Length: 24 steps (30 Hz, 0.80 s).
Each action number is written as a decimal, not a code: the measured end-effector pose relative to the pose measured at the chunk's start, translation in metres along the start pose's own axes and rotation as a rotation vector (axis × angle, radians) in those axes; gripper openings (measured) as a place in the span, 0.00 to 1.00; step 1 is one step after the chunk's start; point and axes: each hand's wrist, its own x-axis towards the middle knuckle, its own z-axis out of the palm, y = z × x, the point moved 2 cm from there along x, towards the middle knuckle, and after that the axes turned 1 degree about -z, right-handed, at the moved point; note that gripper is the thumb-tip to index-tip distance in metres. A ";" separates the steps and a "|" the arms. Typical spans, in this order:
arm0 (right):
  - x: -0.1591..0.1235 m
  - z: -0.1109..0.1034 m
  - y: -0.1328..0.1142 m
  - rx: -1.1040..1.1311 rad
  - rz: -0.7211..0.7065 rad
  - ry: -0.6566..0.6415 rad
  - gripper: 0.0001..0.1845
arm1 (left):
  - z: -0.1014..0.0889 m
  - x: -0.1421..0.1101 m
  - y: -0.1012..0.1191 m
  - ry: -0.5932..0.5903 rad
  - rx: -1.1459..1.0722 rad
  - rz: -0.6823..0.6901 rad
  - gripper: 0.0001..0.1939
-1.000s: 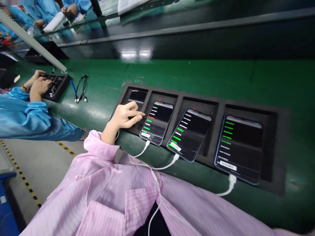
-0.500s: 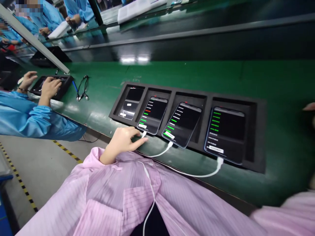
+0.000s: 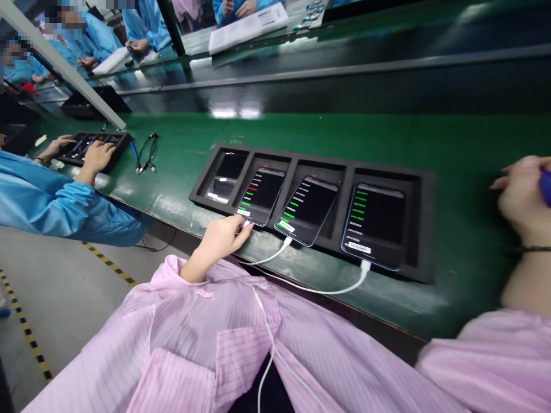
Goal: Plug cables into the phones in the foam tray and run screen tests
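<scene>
My left hand (image 3: 224, 236) pinches the plug of a white charging cable at the lower end of the second phone (image 3: 262, 195). That phone lies in a black foam tray (image 3: 424, 229) with a row of compartments. Left of it is a phone (image 3: 228, 175) with no cable visible. To the right, a tilted phone (image 3: 307, 209) and the rightmost phone (image 3: 374, 226) each have a white cable (image 3: 331, 292) plugged in. Dark screens show green and white text lines; the second has a red line. My right hand (image 3: 523, 198), at the right edge, is closed around a blue-purple object, mostly cut off.
A co-worker in blue sleeves (image 3: 73, 195) handles another black tray (image 3: 116, 155) at the left. Short dark cables (image 3: 148, 155) lie between the trays on the green bench (image 3: 301, 129). A pale slanted post (image 3: 73, 71) rises at the left; more people work beyond.
The view has shifted, with the tray slightly further left. My left thumb and fingers have closed on the cable plug. My right hand has come further into view with the blue-purple object.
</scene>
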 end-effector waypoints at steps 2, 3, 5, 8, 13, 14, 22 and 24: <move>-0.006 -0.008 -0.008 0.004 0.009 -0.020 0.22 | 0.000 0.001 -0.001 0.008 0.006 0.003 0.16; -0.009 -0.011 -0.011 0.013 0.008 -0.037 0.22 | 0.001 0.001 -0.001 0.018 0.009 0.005 0.15; -0.013 -0.016 -0.015 0.031 -0.001 -0.067 0.22 | 0.001 0.001 -0.001 0.040 0.013 0.013 0.16; -0.016 -0.021 -0.019 0.048 -0.007 -0.089 0.24 | 0.004 0.000 -0.001 0.071 0.019 0.011 0.16; -0.012 -0.018 -0.015 0.093 -0.017 -0.060 0.24 | 0.007 -0.003 0.000 0.102 0.018 -0.053 0.15; -0.010 -0.017 -0.013 0.108 -0.028 -0.052 0.23 | 0.008 -0.004 0.000 0.103 0.022 -0.065 0.15; 0.000 -0.010 0.000 0.151 -0.082 -0.064 0.23 | 0.008 -0.003 0.000 0.116 0.067 -0.070 0.14; 0.000 -0.010 0.002 0.153 -0.095 -0.060 0.22 | 0.007 -0.003 -0.001 0.129 0.070 -0.069 0.14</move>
